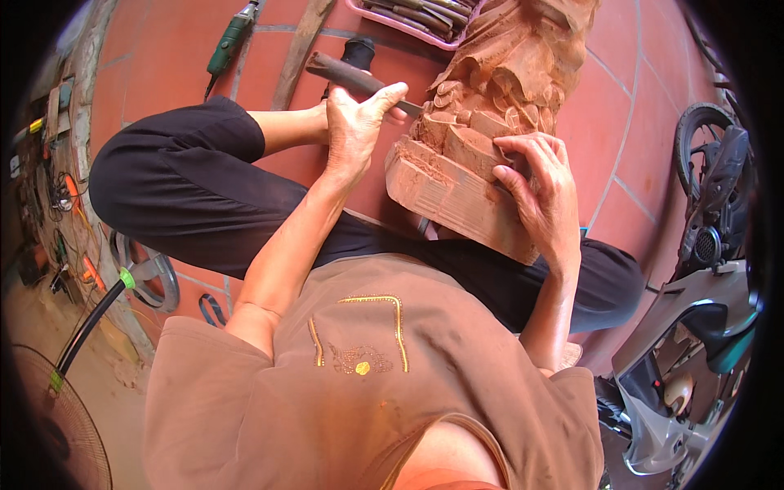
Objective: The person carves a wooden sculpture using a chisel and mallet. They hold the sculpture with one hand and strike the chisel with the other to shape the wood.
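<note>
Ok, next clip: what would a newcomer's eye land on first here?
First the reddish wood carving, upper centre, lying across the seated person's lap and running up over the red tile floor. The left hand grips a chisel with its tip at the carving, while the right hand rests on the carving's near end. A parked scooter fills the right edge.

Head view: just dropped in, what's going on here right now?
A person sits cross-legged on a red tiled floor, carving a reddish wooden sculpture propped against the legs. The left hand grips a chisel, its tip set against the wood. The right hand lies on the carving's side, steadying it. A pink tray of tools sits beyond; a motorbike is parked at right.
</note>
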